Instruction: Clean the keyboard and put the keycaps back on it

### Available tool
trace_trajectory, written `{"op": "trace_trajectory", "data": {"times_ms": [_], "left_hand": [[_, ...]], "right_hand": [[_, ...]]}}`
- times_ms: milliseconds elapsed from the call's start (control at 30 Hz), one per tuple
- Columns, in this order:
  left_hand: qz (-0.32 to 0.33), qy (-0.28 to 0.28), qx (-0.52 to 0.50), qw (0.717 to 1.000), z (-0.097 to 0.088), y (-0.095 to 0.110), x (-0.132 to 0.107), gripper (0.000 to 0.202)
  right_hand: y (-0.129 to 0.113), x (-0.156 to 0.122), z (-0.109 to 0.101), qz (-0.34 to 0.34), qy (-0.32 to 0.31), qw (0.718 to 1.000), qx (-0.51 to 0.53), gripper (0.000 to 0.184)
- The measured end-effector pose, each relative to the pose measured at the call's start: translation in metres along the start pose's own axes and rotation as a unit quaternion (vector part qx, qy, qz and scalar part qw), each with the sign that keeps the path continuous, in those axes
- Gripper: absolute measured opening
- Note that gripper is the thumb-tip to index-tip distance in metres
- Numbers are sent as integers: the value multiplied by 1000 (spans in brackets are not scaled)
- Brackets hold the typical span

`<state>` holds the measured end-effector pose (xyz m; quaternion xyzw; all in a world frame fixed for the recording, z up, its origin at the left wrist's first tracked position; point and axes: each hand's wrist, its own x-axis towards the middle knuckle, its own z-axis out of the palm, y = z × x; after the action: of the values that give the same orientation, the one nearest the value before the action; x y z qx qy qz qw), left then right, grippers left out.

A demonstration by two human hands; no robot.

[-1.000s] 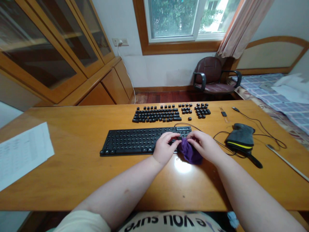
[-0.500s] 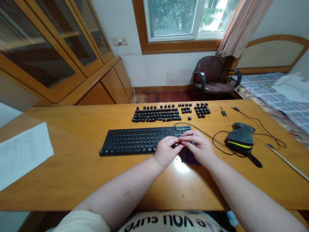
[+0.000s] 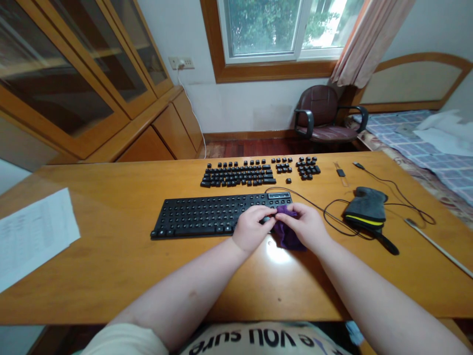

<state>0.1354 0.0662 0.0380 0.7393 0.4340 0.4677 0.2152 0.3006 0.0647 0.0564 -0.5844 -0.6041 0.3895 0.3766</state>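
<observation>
A black keyboard (image 3: 199,213) with its keycaps off lies in front of me, bare switches showing. Over its right end my hands meet, fingertips close together. My right hand (image 3: 308,228) pinches a purple cloth (image 3: 290,239), which bunches up between thumb and fingers and hangs down to the table. My left hand (image 3: 253,228) is closed in a pinch against the cloth's edge; whatever sits between its fingertips is too small to make out. Behind the keyboard, the loose black keycaps (image 3: 238,176) are laid out in keyboard order.
Right of my hands lie a grey cleaning mitt (image 3: 365,204) with a yellow edge, the keyboard cable (image 3: 328,217), a keycap puller (image 3: 340,173) and a thin white stick (image 3: 438,246). Printed papers (image 3: 37,236) rest at the left. A chair (image 3: 321,113) stands beyond the desk (image 3: 148,281).
My right hand's fingers have shifted, and more of the purple cloth now shows, drawn up between the two hands. My left hand stays in nearly the same place.
</observation>
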Motion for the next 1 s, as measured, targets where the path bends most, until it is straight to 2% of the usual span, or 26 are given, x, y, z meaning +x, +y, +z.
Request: {"op": "trace_trajectory", "data": {"times_ms": [100, 233, 333, 433, 533, 633, 700, 867, 1000], "left_hand": [[-1, -2, -5, 1000, 0, 1, 0, 14], [-25, -4, -26, 999, 0, 3, 1, 13], [-54, -13, -51, 997, 1, 2, 2, 15], [-102, -13, -108, 989, 5, -3, 0, 25], [-137, -11, -169, 976, 9, -7, -2, 34], [-149, -22, -220, 964, 12, -8, -2, 33], [-156, -35, -255, 953, 12, -7, -1, 33], [-180, -53, -315, 930, 11, -2, 1, 31], [-178, -53, -320, 929, 11, -3, 0, 30]], "right_hand": [[0, 0, 1, -11, 1, 1000, -29, 25], [2, 1, 1, -14, -22, 1000, 17, 25], [-1, 2, -5, -17, 4, 1000, 7, 27], [-5, 5, -18, -32, 65, 994, -86, 29], [-5, 11, -35, -28, 101, 961, -257, 32], [-2, 16, -45, 22, 69, 909, -410, 33], [1, 18, -46, 57, 23, 887, -458, 33], [8, 19, -42, 73, -46, 870, -485, 30], [15, 19, -46, 66, -68, 871, -482, 27]]}}
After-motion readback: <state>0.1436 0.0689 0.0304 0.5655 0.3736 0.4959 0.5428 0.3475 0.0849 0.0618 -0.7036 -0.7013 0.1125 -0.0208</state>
